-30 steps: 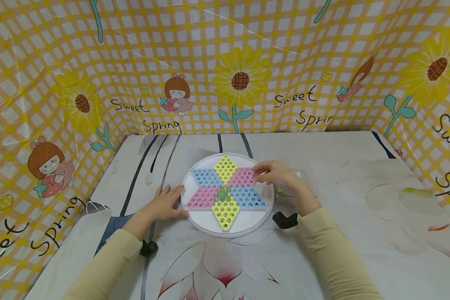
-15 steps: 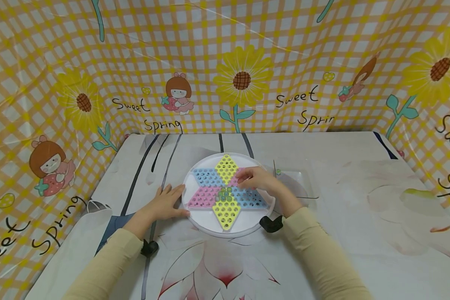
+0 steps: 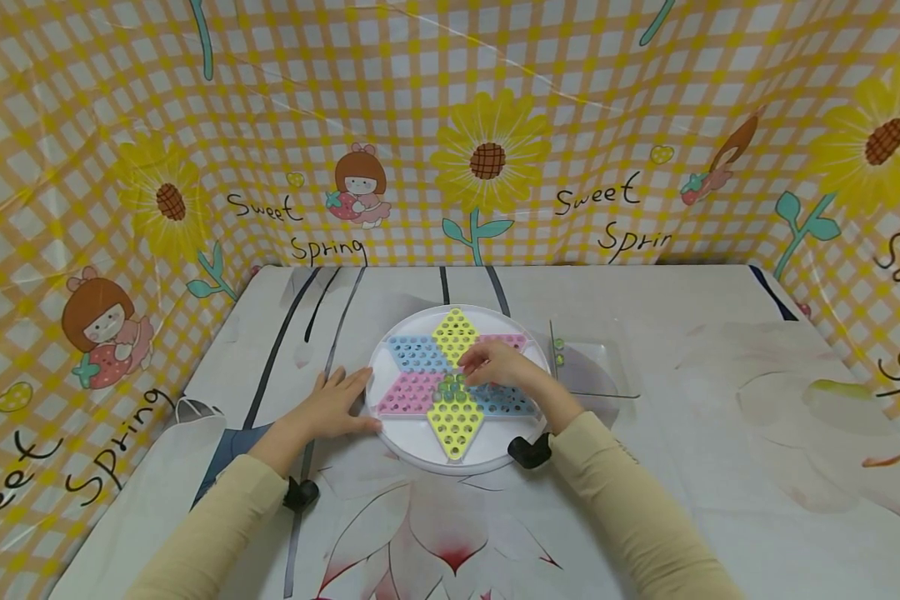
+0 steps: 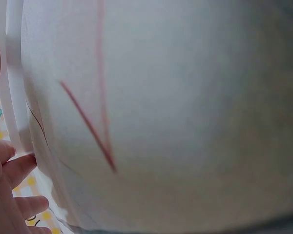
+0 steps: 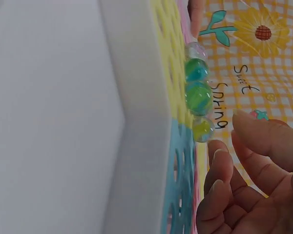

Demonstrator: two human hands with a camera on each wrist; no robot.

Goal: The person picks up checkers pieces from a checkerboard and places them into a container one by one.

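Note:
A round white Chinese checkers board (image 3: 397, 437), with a star of yellow, pink and blue holed sections, lies on the table. Several green-blue glass marbles (image 3: 450, 387) sit clustered near its middle; the right wrist view shows them in profile as a row of marbles (image 5: 198, 97). My left hand (image 3: 333, 406) rests at the board's left rim, fingers spread, fingertips touching the edge. Over the right part of the star hovers my right hand (image 3: 501, 364), thumb and index finger close together just beside the cluster. Whether a marble is between them is hidden.
To the right of the board stands a clear plastic box (image 3: 603, 358) with a couple of green marbles (image 3: 559, 352) at its left side. A white object with dark openings (image 3: 198, 408) lies at far left. A checked cloth (image 3: 420, 108) hangs round the table.
My right hand has moved left and slightly down, from the board's upper right rim to beside the central marbles, uncovering the clear box. The left hand stays in place.

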